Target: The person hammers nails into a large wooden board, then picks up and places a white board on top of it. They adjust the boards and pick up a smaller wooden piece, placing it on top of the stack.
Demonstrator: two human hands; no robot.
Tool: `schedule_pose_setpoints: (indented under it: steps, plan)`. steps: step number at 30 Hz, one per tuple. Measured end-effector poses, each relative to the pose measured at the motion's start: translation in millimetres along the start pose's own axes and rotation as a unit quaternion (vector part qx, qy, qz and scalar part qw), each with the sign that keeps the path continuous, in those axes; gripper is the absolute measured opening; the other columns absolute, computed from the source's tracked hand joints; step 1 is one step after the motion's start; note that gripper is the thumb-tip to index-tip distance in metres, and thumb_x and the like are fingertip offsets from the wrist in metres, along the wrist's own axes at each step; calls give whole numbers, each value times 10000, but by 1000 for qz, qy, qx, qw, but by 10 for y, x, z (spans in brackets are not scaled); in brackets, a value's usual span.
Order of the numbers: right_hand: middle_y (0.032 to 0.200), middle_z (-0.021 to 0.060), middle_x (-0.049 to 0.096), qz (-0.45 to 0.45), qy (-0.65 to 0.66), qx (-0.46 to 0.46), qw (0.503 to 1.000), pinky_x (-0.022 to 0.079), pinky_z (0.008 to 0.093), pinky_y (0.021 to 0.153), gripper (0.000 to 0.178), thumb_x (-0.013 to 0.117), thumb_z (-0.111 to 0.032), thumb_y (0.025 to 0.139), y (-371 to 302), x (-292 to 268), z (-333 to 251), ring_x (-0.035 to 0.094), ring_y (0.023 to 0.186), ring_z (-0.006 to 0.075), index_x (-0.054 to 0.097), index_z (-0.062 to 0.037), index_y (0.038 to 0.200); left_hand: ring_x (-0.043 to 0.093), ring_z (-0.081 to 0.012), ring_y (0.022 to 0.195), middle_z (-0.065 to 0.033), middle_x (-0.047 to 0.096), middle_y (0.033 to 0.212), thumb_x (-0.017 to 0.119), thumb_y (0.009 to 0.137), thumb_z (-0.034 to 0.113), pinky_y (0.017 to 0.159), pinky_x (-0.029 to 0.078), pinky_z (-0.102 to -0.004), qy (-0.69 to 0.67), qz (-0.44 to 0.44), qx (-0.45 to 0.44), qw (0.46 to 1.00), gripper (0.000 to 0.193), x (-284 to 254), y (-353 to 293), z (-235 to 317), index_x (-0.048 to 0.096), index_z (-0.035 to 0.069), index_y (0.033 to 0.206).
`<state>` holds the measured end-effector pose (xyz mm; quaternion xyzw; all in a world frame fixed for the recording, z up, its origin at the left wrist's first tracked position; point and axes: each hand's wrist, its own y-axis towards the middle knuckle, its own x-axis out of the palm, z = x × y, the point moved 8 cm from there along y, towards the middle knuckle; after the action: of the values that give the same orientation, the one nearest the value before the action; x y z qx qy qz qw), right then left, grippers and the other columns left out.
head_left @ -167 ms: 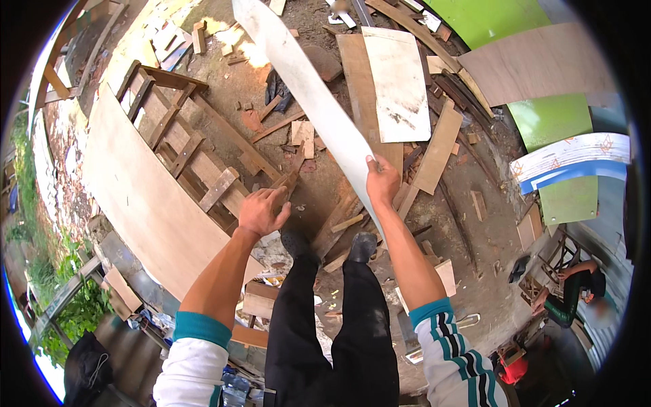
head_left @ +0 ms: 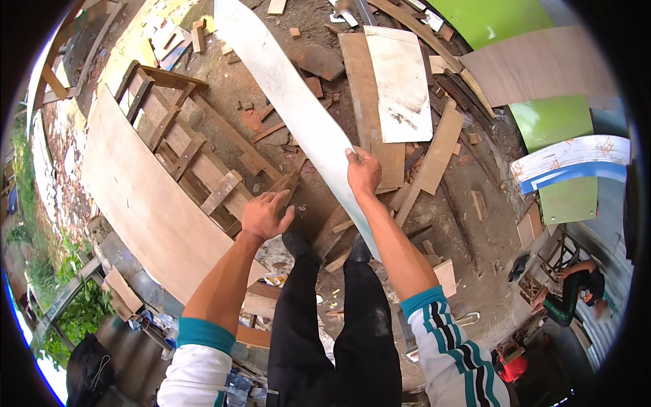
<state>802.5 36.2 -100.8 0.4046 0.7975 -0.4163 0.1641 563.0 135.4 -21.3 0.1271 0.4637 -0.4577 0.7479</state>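
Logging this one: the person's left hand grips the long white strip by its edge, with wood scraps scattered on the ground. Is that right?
Wrong hand: the head view shows the right hand gripping the long white strip by its edge. Wood scraps are indeed scattered on the ground.

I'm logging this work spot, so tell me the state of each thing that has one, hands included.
White strip: held by its edge
Right hand: closed on the strip
Left hand: partly open, apparently empty
Plywood sheet: bare, unpainted
Slatted wooden frame: partly hidden by the sheet
Pale board: smudged with dark stains
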Motion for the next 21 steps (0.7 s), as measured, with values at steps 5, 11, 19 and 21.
schedule_pose_setpoints:
  steps: [5, 11, 19, 21]
  plan:
    - [976, 190, 748, -35, 26, -23, 999, 533, 452, 801, 266, 698, -316, 919, 193, 491, -703, 719, 931, 369, 774, -124, 1087, 719, -299, 928, -147, 741, 990, 694, 848, 316, 763, 584, -397, 4, 6, 4, 1000, 394, 19, 13, -32, 705, 53, 1141]
    - [967, 192, 749, -17, 74, -86, 993, 532, 440, 800, 251, 697, -295, 926, 348, 690, -1217, 722, 923, 366, 772, -104, 1071, 722, -297, 891, -138, 741, 930, 688, 844, 356, 740, 586, -392, 9, 21, 4, 1000, 407, -54, 98, -66, 718, 53, 1114]
    - [982, 201, 751, 30, 130, -44, 990, 529, 388, 806, 316, 714, -292, 922, 507, 19, -419, 726, 923, 311, 752, -43, 1113, 716, -288, 929, -128, 740, 949, 685, 852, 359, 744, 583, -400, -1, 15, 4, 1000, 400, -8, 98, -71, 717, 62, 1118]
    - [986, 202, 753, 70, 137, -41, 987, 523, 365, 826, 350, 712, -283, 929, 556, -272, -194, 721, 931, 274, 736, 0, 1132, 716, -293, 926, -129, 740, 958, 685, 853, 360, 752, 581, -401, 14, 7, 7, 1000, 398, 15, 99, -88, 716, 67, 1122]
